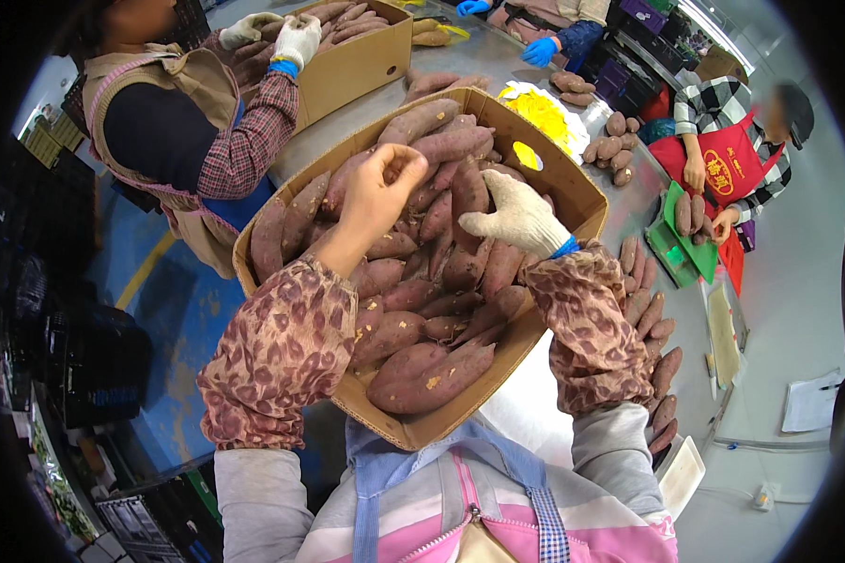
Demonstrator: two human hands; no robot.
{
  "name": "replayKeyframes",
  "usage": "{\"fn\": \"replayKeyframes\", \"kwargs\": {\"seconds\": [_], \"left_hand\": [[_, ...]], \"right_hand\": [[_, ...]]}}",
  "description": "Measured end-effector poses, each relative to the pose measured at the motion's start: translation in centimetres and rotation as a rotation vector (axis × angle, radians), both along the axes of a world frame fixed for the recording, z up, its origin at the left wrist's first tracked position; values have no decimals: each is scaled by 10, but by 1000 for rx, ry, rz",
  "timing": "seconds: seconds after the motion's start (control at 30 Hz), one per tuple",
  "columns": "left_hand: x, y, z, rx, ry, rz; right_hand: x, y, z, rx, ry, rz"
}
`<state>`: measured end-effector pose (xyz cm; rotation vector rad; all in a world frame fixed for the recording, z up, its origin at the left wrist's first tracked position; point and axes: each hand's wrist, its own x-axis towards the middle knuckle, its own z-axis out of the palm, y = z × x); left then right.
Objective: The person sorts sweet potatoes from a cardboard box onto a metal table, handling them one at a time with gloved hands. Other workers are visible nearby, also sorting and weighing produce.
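Observation:
A large cardboard box [399,427] in front of me is heaped with reddish-brown sweet potatoes [437,380]. Over the far left part of the heap is my bare left hand [377,192], its fingers curled together; whatever they might hold is too small or hidden to make out. On my right hand [524,218] is a whitish knitted glove with a blue band at the wrist. Thumb and fingers there are apart, and the thumb overlaps the edge of a curved sweet potato [469,192]. I cannot tell whether it touches it. Patterned sleeve covers are on both forearms.
Another person in gloves handles sweet potatoes at a second cardboard box [352,75]. A person in a red apron [723,161] works beside a green tray [676,239]. Several sweet potatoes [662,371] line the metal table's right side. Yellow-and-white material [543,114] lies beyond my box.

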<state>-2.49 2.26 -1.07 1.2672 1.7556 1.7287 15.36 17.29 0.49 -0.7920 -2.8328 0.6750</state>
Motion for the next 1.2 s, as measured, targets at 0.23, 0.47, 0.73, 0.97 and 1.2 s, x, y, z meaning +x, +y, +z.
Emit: {"fn": "replayKeyframes", "kwargs": {"seconds": [0.23,0.47,0.73,0.97,1.2], "left_hand": [[21,-9,2,-129,301,-273],[21,-6,-11,-266,322,-170],[27,-13,2,-350,68,-527],[23,-17,10,-202,-572,-732],[20,-14,2,-220,-556,-685]], "right_hand": [[-10,-8,-22,-439,435,120],[-6,-14,-15,-446,527,-55],[3,-19,-7,-604,655,-81],[5,-8,-5,-832,909,-181],[3,-14,-10,-480,510,80]]}}
